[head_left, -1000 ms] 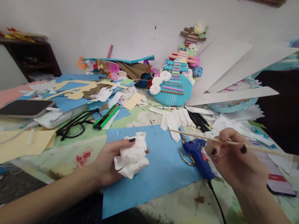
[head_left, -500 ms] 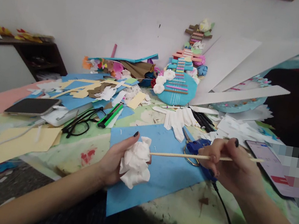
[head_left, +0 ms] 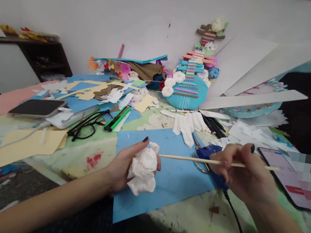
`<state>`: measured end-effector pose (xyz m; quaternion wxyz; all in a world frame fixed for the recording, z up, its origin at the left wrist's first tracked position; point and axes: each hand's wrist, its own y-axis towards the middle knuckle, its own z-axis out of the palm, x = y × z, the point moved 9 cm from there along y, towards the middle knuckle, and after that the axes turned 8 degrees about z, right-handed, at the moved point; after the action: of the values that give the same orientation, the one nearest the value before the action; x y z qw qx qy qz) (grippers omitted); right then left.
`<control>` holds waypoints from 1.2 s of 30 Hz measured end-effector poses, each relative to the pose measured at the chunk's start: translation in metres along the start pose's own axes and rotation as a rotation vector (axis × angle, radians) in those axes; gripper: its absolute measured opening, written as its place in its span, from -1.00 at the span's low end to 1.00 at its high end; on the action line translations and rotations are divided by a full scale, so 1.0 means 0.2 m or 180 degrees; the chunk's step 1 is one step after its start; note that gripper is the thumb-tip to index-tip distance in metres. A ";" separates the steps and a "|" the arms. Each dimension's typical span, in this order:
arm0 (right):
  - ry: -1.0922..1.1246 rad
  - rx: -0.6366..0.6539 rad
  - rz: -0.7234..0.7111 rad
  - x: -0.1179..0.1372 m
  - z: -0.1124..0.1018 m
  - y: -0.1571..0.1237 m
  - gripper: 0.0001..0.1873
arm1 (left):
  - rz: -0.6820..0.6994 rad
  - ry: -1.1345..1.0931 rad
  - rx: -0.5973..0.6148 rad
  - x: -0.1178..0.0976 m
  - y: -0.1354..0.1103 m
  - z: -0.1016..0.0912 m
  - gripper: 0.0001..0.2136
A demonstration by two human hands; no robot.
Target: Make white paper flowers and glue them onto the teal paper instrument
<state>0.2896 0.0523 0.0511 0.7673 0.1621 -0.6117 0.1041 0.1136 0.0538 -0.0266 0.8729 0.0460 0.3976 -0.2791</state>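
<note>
My left hand is closed around a white paper flower with crumpled, ruffled petals. A thin wooden stick runs level from the flower's right side, where its end meets the petals. Farther along, the stick is pinched in the fingers of my right hand, and its free end pokes out past that hand. Both hands are held above a blue paper sheet. Behind the right fingers lies a blue glue gun with a black cord, partly hidden, beside scissors.
A green utility knife, black glasses and a dark phone lie to the left. Cut white strips and black pens are behind the sheet. At right is a lit phone. A turquoise paper guitar leans on the wall.
The whole view has shifted slightly, so things sit a little farther right. The flower appears turned slightly beside the stick. Both hands keep their grips.
</note>
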 end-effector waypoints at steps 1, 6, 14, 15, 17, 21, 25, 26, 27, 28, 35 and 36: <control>0.0001 0.0031 0.0036 -0.01 0.01 0.00 -0.49 | -0.0006 -0.0009 -0.0054 0.00 0.00 -0.01 -0.58; 0.0036 0.0282 0.0280 -0.08 0.05 0.02 -0.53 | 0.0053 0.0000 -0.0132 0.01 0.00 -0.02 -0.61; -0.0070 0.0304 0.0247 -0.09 0.05 0.02 -0.54 | -0.0128 -0.0309 -0.0045 0.01 0.00 -0.02 -0.65; -0.0097 0.0322 0.0247 -0.09 0.06 0.03 -0.54 | -0.0127 -0.0317 0.0013 0.01 0.01 -0.02 -0.67; -0.0112 0.0345 0.0279 -0.10 0.06 0.03 -0.55 | -0.0062 -0.0287 0.0064 0.00 0.01 -0.02 -0.73; 0.0017 0.0174 0.0294 -0.08 0.04 0.02 -0.57 | 0.0034 -0.0252 -0.0008 -0.01 0.01 -0.04 -0.80; 0.0092 0.0079 0.0200 -0.05 0.01 0.01 -0.56 | -0.0006 -0.0284 -0.0303 0.00 0.02 -0.07 -0.82; 0.0082 0.0108 0.0222 -0.05 0.02 0.01 -0.57 | 0.0001 -0.0293 -0.0380 0.00 0.02 -0.07 -0.83; 0.0071 0.0136 0.0238 -0.05 0.02 0.01 -0.58 | 0.0019 -0.0302 -0.0444 -0.01 0.02 -0.08 -0.84; 0.0059 0.0151 0.0244 -0.06 0.03 0.01 -0.60 | 0.0034 -0.0301 -0.0485 -0.01 0.02 -0.08 -0.84; -0.0005 0.0136 0.0289 -0.08 0.03 0.02 -0.62 | 0.0211 -0.0204 -0.0661 -0.04 0.01 -0.09 -0.84; -0.0026 0.0114 0.0278 -0.08 0.03 0.02 -0.62 | 0.0256 -0.0198 -0.0675 -0.04 0.01 -0.09 -0.85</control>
<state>0.2792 0.0540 0.0366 0.7565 0.1494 -0.6194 0.1477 0.0986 0.0647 -0.0324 0.8953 -0.0394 0.3954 -0.2015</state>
